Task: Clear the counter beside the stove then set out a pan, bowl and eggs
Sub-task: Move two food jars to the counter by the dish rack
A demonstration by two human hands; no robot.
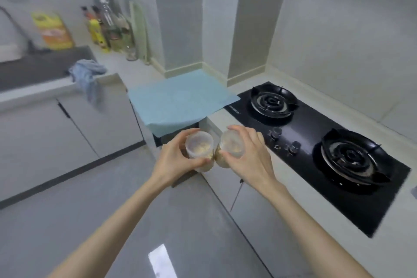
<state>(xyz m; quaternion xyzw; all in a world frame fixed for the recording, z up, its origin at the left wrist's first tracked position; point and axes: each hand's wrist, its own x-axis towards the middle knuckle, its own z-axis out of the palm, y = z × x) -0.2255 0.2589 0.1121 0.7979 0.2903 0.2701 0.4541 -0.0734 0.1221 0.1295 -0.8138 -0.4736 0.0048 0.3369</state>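
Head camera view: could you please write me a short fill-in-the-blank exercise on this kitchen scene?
1. The left hand and right hand grip ____ clear jars between them.
2. The mat on the counter beside the gas stove is light ____.
3. The gas stove has ____ burners.
Missing words: two; blue; two.

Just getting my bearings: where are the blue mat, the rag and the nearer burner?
blue mat (180, 97), head view, its middle
rag (86, 72), head view, bunched top
nearer burner (352, 156), head view, centre cap
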